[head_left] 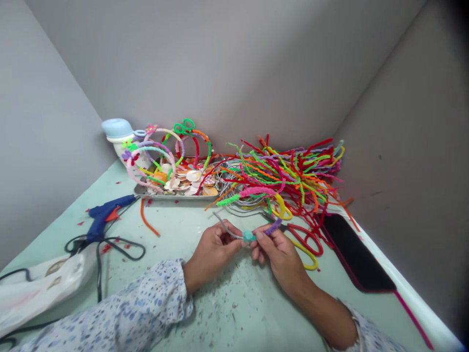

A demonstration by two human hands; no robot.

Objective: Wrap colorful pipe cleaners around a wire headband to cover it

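Note:
A wire headband [256, 191] wrapped in green, pink, yellow and purple fuzzy stems curves above my hands at the middle of the table. My left hand [216, 249] pinches it beside a turquoise wrapped part [248, 236], where a bare grey wire end [224, 224] sticks out to the upper left. On the other side of the turquoise part, my right hand [278, 252] grips the band near its purple stretch [273, 227]. Both hands have their fingers closed and nearly meet at the turquoise part.
Behind are a tray [176, 196] of shells with finished bands, a cup [122, 142] and a pile of fuzzy stems [293, 171]. Red scissors [306, 239] and a phone [357, 254] lie right. A blue glue gun [106, 215], its cord and a plastic bag [47, 283] lie left.

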